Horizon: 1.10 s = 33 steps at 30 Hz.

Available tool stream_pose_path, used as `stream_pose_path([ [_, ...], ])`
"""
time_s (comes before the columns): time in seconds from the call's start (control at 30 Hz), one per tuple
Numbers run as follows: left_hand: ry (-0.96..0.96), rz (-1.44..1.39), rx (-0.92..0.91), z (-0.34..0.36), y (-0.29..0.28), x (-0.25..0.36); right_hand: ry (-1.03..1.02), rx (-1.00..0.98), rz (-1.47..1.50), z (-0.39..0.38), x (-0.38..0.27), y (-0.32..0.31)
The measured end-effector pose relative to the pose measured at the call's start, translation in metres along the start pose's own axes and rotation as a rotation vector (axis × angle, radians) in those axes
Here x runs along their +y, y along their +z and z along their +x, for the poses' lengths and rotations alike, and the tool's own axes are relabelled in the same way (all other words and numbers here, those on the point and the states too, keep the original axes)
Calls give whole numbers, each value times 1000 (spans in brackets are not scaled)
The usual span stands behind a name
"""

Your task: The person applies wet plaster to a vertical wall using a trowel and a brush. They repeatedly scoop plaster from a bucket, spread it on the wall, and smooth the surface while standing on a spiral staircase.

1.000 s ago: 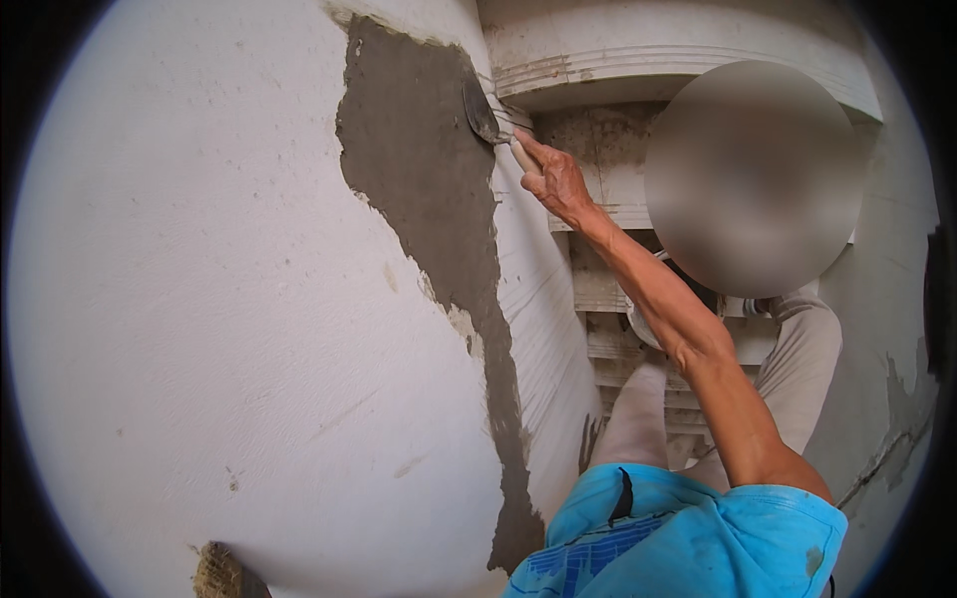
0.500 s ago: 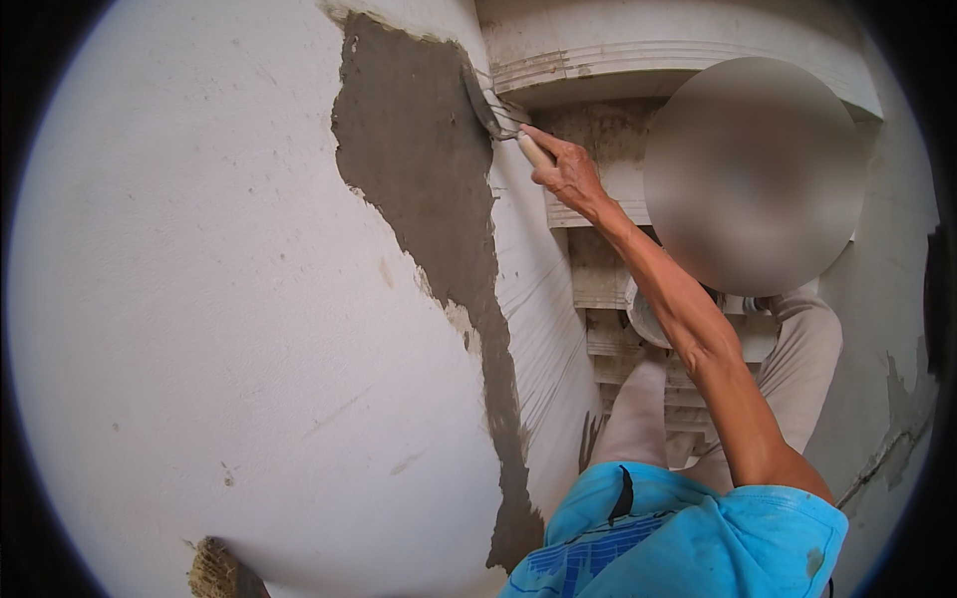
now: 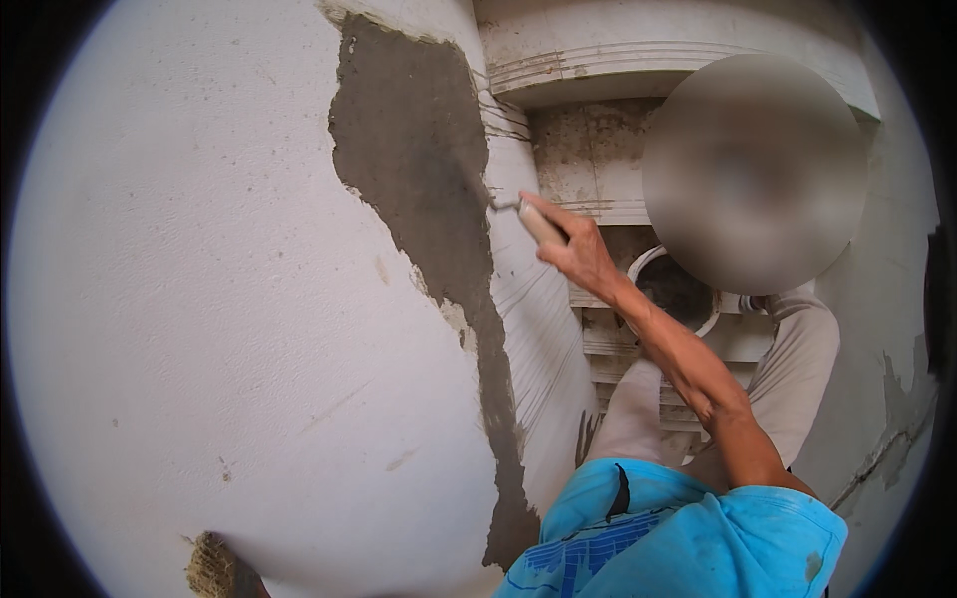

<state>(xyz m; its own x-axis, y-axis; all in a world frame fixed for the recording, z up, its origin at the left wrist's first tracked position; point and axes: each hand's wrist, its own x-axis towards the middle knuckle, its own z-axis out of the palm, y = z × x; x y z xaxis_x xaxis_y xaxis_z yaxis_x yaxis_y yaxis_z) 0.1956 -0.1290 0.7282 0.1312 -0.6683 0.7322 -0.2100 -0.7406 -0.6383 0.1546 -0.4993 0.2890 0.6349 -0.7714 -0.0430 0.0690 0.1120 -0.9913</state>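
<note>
1. The right hand (image 3: 580, 247), at the centre of the frame, is closed around the pale handle of a small trowel (image 3: 541, 225); its blade is blurred where it meets the grey patch (image 3: 414, 149).
2. The left hand is out of view, so I cannot tell what it holds. At the lower left, a tan bristly thing (image 3: 211, 566), perhaps a brush, shows at the edge of the frame.
3. The grey patch runs down the white wall (image 3: 199, 299), broad at upper centre, narrowing to a thin strip toward lower centre.
4. Coverage appears well along: the grey looks continuous from top to bottom, and the broad upper part fairly even.
5. The edges seem less finished. The left border is ragged, with a pale, rough fringe near the middle of the frame; whether the surface is fully smooth cannot be told.
6. A round bucket (image 3: 710, 325) with dark grey contents sits right of centre, partly behind the forearm.
</note>
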Motion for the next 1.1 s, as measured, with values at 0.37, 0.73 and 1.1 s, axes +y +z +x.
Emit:
stream_pose_path([
  [0.37, 51, 67, 60, 4, 2, 4, -26, 205, -206, 106, 45, 6],
  [0.73, 24, -28, 45, 3, -2, 0, 10, 124, -257, 66, 59, -20],
  [1.1, 77, -249, 24, 5, 3, 1, -19, -3, -199, 45, 44, -10],
])
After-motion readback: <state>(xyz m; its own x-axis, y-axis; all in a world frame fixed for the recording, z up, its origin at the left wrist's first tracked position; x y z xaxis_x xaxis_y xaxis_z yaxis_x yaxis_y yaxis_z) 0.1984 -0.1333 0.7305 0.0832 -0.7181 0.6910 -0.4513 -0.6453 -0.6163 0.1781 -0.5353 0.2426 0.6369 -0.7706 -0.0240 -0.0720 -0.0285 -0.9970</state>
